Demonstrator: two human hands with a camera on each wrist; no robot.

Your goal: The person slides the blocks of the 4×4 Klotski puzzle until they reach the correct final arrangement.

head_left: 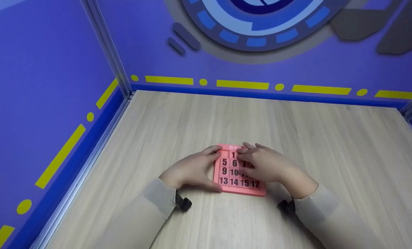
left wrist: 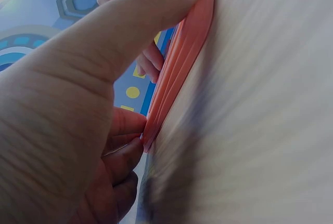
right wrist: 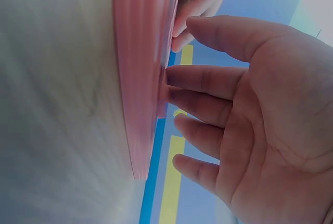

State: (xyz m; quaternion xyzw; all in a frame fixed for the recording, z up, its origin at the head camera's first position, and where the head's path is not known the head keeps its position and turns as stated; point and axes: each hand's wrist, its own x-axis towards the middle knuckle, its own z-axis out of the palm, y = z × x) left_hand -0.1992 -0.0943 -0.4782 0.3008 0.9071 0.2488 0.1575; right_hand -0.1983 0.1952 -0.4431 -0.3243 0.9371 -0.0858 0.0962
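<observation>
A pink sliding number puzzle (head_left: 240, 190) lies flat on the table. Its black-numbered tiles include 1, 5, 6, 9, 10, 13, 14, 15 and 12; the upper-left slot has no tile. My left hand (head_left: 195, 169) grips the puzzle's left side, with the thumb at the near corner and fingers at the far one. Over the right part of the tiles is my right hand (head_left: 266, 162), hiding several numbers. In the right wrist view, the fingers (right wrist: 200, 81) are extended, and two fingertips touch a small pink piece (right wrist: 163, 105) standing above the frame. The thumb is apart from it.
The wood-grain table (head_left: 178, 114) extends around the puzzle. A blue wall (head_left: 140, 45) with yellow markings borders the back, and another blue panel (head_left: 36, 86) rises at the left. Black straps (head_left: 183, 203) are at both wrists.
</observation>
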